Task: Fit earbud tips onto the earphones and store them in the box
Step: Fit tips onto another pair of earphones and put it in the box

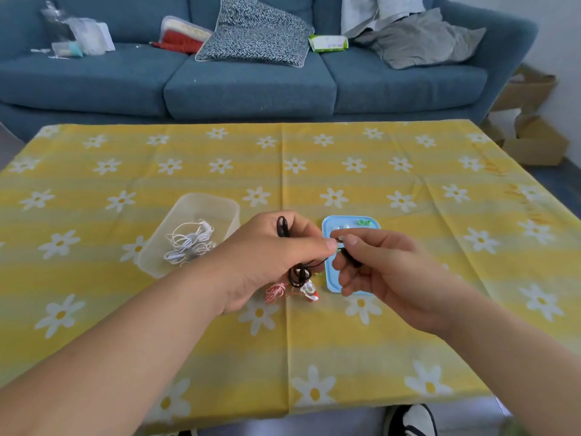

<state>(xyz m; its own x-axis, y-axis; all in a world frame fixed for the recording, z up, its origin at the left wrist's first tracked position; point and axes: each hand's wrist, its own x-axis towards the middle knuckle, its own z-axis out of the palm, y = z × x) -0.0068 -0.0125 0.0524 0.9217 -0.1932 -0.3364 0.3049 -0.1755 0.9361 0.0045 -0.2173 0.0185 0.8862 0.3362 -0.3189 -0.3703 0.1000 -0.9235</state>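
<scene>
Left hand (267, 256) is curled round the coiled black earphones (300, 273), thumb pinching the cable near the bud. Right hand (383, 272) pinches the bud, pale tip (341, 238) at its fingertips (exact contact unclear), over the blue tray (333, 286). Tip is likely soft, tiny and droppable: grip the bud's hard body, not the cable. Box (195, 202) sits to the left.

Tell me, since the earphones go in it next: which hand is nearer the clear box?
Left. The left hand, gripping the black earphones, is just right of the box; the right hand, pinching one earbud, is farther right, over the blue lid.
</scene>
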